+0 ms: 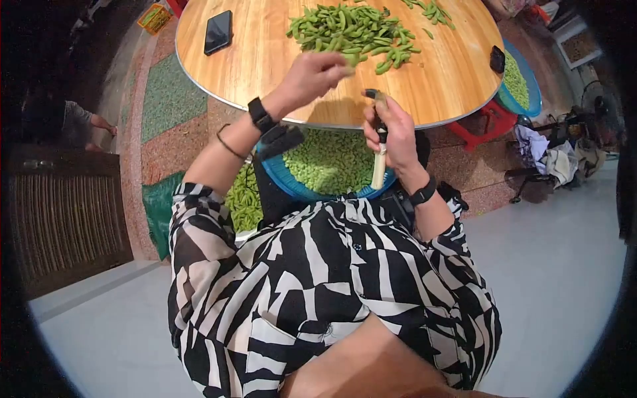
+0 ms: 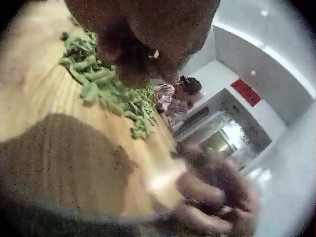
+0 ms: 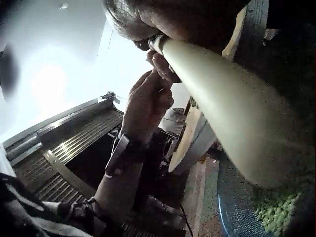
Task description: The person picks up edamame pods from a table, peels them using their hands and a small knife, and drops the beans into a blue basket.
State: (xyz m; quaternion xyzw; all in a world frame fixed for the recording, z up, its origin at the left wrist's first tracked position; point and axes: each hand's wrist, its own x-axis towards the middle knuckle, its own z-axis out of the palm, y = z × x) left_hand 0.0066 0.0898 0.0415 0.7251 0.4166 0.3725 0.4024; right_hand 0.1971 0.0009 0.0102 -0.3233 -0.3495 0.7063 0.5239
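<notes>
My right hand [image 1: 396,129] grips a slim tool with a pale, tapering handle [image 3: 212,94], a dark section within the grip. A dark tip [image 1: 372,93] shows beside the thumb; the tool's exact kind is unclear. Left of it, my left hand [image 1: 317,74] is raised over the table edge with its fingers bent together, blurred, and what lies between the fingertips is hidden. Just beyond the left fingertips lies a heap of green soybean pods [image 1: 348,30] on the round wooden table [image 1: 259,60]. Below both hands, shelled green beans [image 1: 325,162] fill a blue basket [image 1: 282,178].
A phone [image 1: 218,32] lies at the table's left, and a small black object [image 1: 497,60] at its right edge. More pods [image 1: 244,202] sit low beside my left arm. At the right are a red stool [image 1: 481,126] and another blue basin [image 1: 531,83] of beans.
</notes>
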